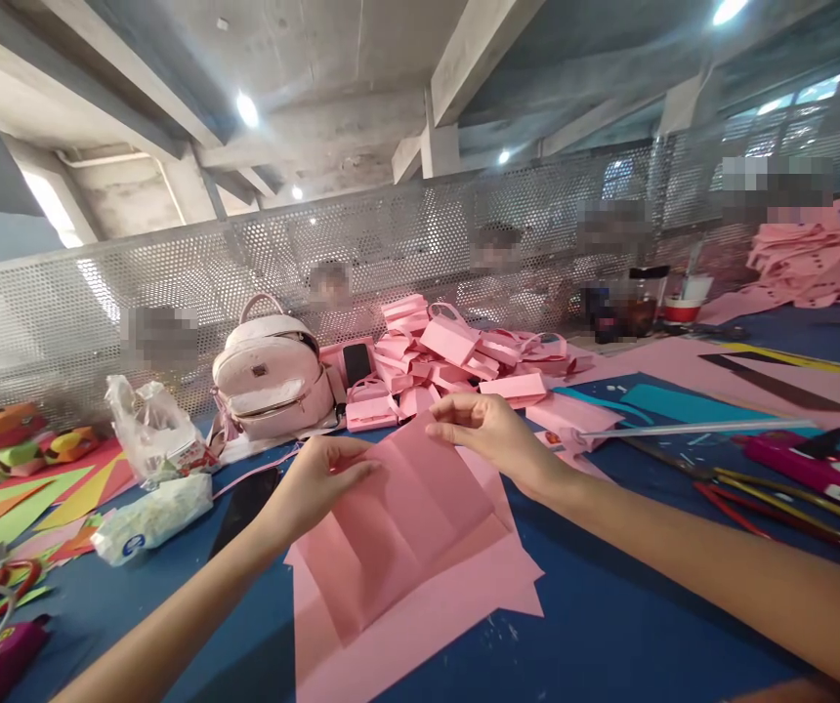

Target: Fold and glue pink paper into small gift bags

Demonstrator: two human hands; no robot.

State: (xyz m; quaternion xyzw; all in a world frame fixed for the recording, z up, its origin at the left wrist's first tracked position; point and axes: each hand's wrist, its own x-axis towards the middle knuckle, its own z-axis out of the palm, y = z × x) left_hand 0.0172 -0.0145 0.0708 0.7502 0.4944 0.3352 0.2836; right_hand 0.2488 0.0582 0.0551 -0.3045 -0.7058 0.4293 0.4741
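Note:
A creased pink sheet of paper [405, 508] is held up and tilted in front of me, with fold lines across it. My left hand [324, 478] pinches its left upper edge between thumb and fingers. At its upper right corner, my right hand [483, 425] grips the edge the same way. Beneath it, more flat pink sheets [383, 659] lie on the blue table [581, 625]. Just beyond my hands sits a heap of small folded pink paper bags [449, 342], some with strap handles.
A pale pink backpack [270, 371] stands behind my left hand, near a plastic bag [160, 430], a tissue pack [152, 517] and a dark phone [244, 508]. Scissors [757, 488] and a magenta tool [822, 469] lie at right. Coloured paper [31, 508] lies left. A perforated metal screen [391, 234] runs behind.

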